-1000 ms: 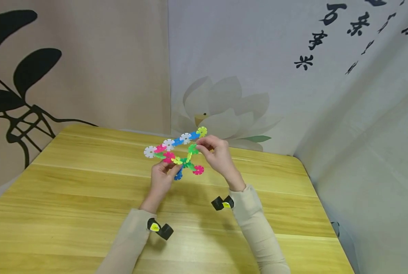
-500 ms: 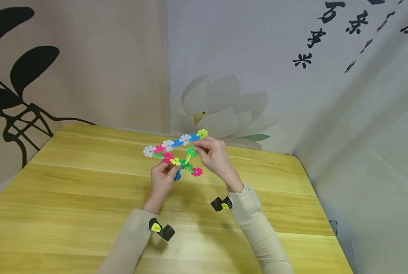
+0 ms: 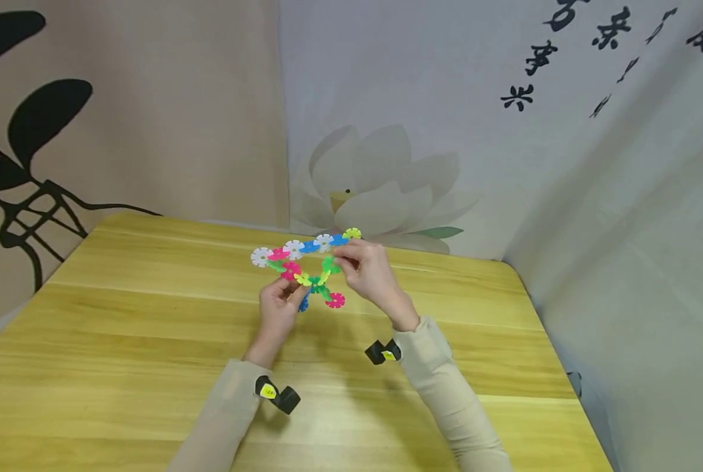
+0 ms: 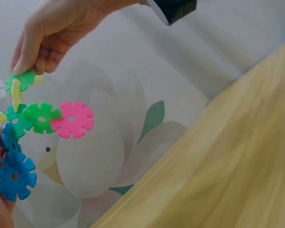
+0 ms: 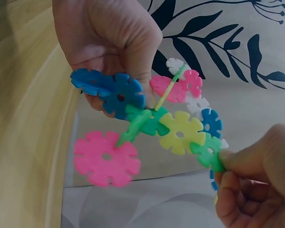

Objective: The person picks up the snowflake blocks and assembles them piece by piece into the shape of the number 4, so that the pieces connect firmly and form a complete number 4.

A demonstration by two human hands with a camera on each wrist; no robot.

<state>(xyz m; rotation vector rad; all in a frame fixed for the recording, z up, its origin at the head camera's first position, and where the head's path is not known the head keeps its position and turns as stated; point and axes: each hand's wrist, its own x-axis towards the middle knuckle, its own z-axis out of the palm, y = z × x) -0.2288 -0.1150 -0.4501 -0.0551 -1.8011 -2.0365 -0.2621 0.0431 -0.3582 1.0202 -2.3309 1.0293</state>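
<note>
Slotted plastic snowflake discs in several colours are joined into a branching chain (image 3: 294,249), held in the air above the table. My left hand (image 3: 277,308) pinches the chain near its middle, by the blue discs (image 4: 16,176); its fingers partly hide the exact spot. Between thumb and fingers of my right hand (image 3: 371,272) is a green disc (image 5: 209,151), attached to a yellow disc (image 5: 180,133). A pink disc (image 5: 107,159) ends one short branch. The long row runs from a white disc (image 3: 261,257) to a yellow-green disc (image 3: 352,234), close behind the right fingers.
A wooden table (image 3: 151,341) spreads beneath both hands. Behind it hangs a pale cloth backdrop (image 3: 386,78) with printed leaves, a flower and characters. Each wrist wears a small black camera, one at the left cuff (image 3: 280,396) and one at the right (image 3: 380,353).
My right hand, still pinching the green disc, has shifted slightly left and down. The pink-ended branch has tilted a little lower and left. My left hand stays almost in place.
</note>
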